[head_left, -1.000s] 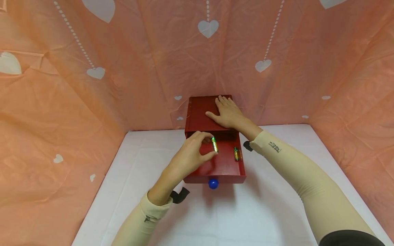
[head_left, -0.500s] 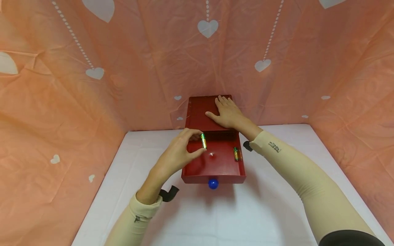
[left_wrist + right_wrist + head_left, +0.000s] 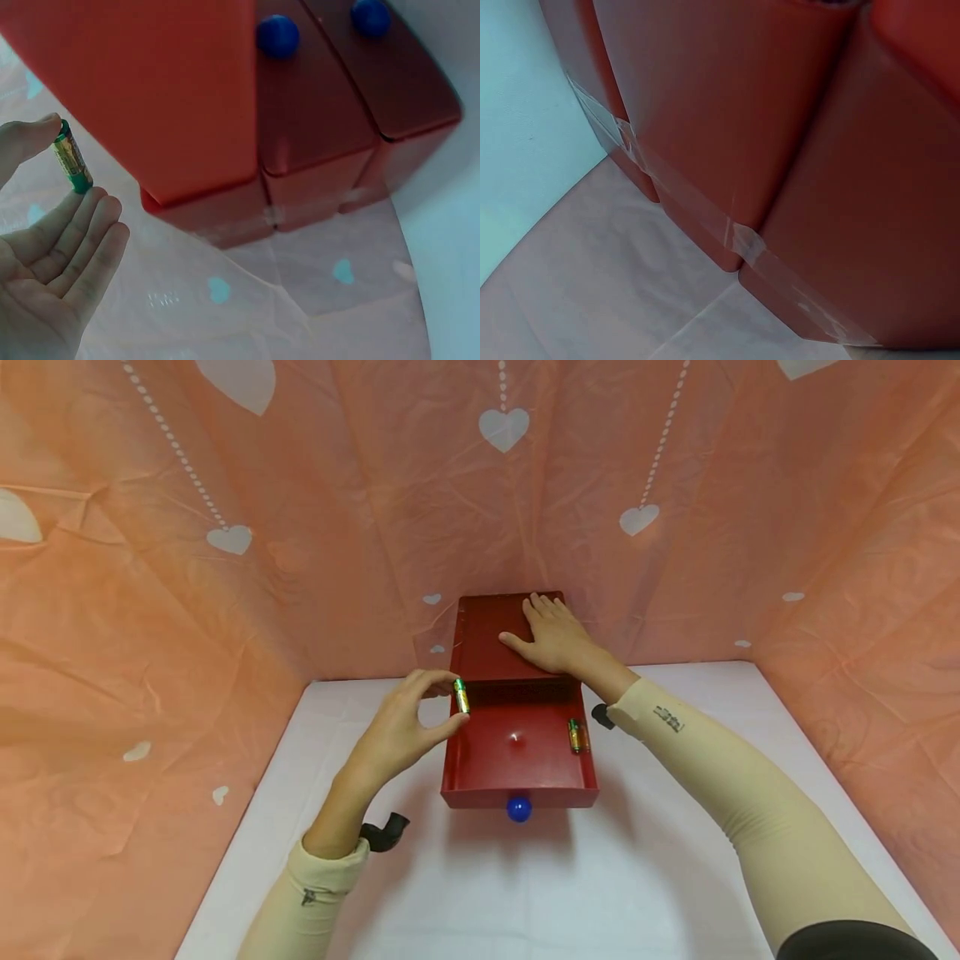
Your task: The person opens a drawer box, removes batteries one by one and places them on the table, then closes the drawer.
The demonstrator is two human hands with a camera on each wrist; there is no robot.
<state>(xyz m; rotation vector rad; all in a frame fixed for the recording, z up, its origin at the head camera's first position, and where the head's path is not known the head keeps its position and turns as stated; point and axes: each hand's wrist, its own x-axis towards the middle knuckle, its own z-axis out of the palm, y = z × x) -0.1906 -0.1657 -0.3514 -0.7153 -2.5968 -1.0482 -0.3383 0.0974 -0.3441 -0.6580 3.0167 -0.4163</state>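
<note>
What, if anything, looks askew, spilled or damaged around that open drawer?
Nothing looks spilled or broken. The one oddity: wrinkled clear tape runs across the stacked red drawer units, seen from the right wrist; it looks like a makeshift join.

Red rectangular drawer holds one green-gold cylindrical battery, apparently against its right wall; blue spherical knob in front.

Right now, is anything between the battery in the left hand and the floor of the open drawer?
Nothing plainly blocks it. At most the left rim of the drawer might catch: in the head view, the battery the left hand pinches overlaps it. The other battery lies by the right wall.
</note>
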